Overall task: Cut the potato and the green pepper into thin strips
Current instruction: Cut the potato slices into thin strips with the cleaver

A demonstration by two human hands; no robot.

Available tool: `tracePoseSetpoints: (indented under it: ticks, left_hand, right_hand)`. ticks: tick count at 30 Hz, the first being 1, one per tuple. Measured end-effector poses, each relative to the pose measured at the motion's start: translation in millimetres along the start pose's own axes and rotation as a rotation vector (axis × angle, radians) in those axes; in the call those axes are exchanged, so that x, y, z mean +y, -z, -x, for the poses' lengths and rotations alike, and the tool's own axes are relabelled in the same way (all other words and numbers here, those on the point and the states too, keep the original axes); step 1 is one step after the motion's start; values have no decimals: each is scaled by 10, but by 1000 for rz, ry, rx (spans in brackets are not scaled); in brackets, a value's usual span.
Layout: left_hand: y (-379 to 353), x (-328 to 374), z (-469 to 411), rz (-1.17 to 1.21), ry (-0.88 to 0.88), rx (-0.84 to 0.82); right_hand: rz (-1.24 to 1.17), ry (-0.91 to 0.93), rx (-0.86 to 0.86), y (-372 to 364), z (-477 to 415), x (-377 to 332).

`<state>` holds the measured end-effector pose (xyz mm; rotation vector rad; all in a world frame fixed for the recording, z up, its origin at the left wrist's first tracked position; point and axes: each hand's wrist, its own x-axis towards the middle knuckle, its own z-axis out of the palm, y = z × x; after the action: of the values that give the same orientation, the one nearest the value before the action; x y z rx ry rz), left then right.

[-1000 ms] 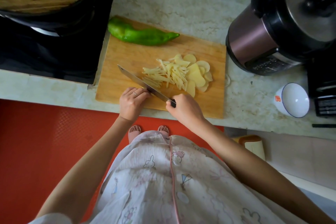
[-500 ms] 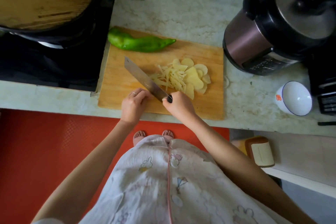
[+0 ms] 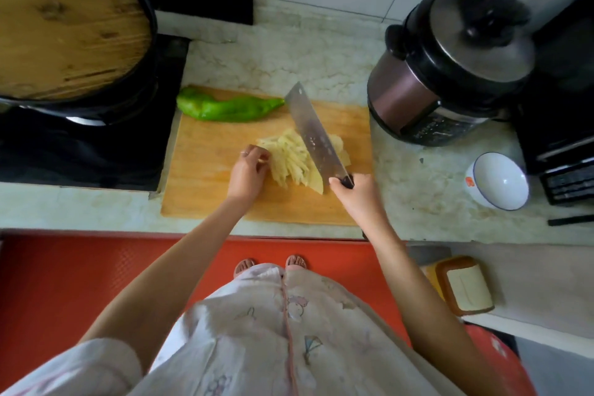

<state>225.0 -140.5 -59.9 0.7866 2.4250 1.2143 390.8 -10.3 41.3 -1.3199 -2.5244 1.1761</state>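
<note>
A wooden cutting board [image 3: 209, 196] lies on the counter. On it is a pile of potato strips and slices [image 3: 291, 161]. A whole green pepper [image 3: 225, 106] lies at the board's far left edge. My right hand [image 3: 352, 193] grips the handle of a cleaver [image 3: 310, 135], whose flat blade is raised over the right part of the potato pile and hides some slices. My left hand [image 3: 249, 170] sits at the pile's left side with curled fingers and pinches a thin potato strip.
A black pot with a wooden lid [image 3: 64, 29] stands on the dark stove at left. A pressure cooker [image 3: 450, 67] stands right of the board. A white bowl [image 3: 499, 180] is near the counter's front right, beside a black appliance [image 3: 565, 138].
The cleaver has swung from the pile's left side, lifted and moved right, now above the pile. My left hand moved from the knife's spine to the potato strips. The camera view shifted closer.
</note>
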Motion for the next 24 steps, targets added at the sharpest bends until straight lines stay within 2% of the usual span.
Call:
tracePoseSetpoints:
  ticks: [2, 5, 6, 8, 10, 13, 16, 21, 24]
  left_hand:
    - [49, 32, 48, -125, -42, 18]
    - [90, 227, 41, -260, -247, 141]
    - [55, 350, -22, -270, -301, 108]
    - [-102, 610, -211, -317, -273, -179]
    - [-300, 869, -400, -513, -275, -480]
    - [-502, 1087, -639, -762, -416, -720]
    - [-553, 1152, -801, -900, -432, -809]
    - [-603, 1137, -860, -938, -383, -804]
    - [-624, 1185, -896, -1020, -450, -824]
  right_hand:
    - [-40, -25, 33, 126, -22, 112]
    - [-49, -23, 84, 289, -11, 198]
    - [-26, -7, 105, 331, -4, 206]
    - [-3, 4, 151, 403, 1, 224]
    - [-24, -21, 189, 468, 12, 280]
    - [-83, -57, 209, 542, 37, 402]
    - [-135, -83, 211, 565, 69, 525]
    - [-274, -148, 197, 471, 113, 691]
    - [-297, -149, 192, 447, 111, 739]
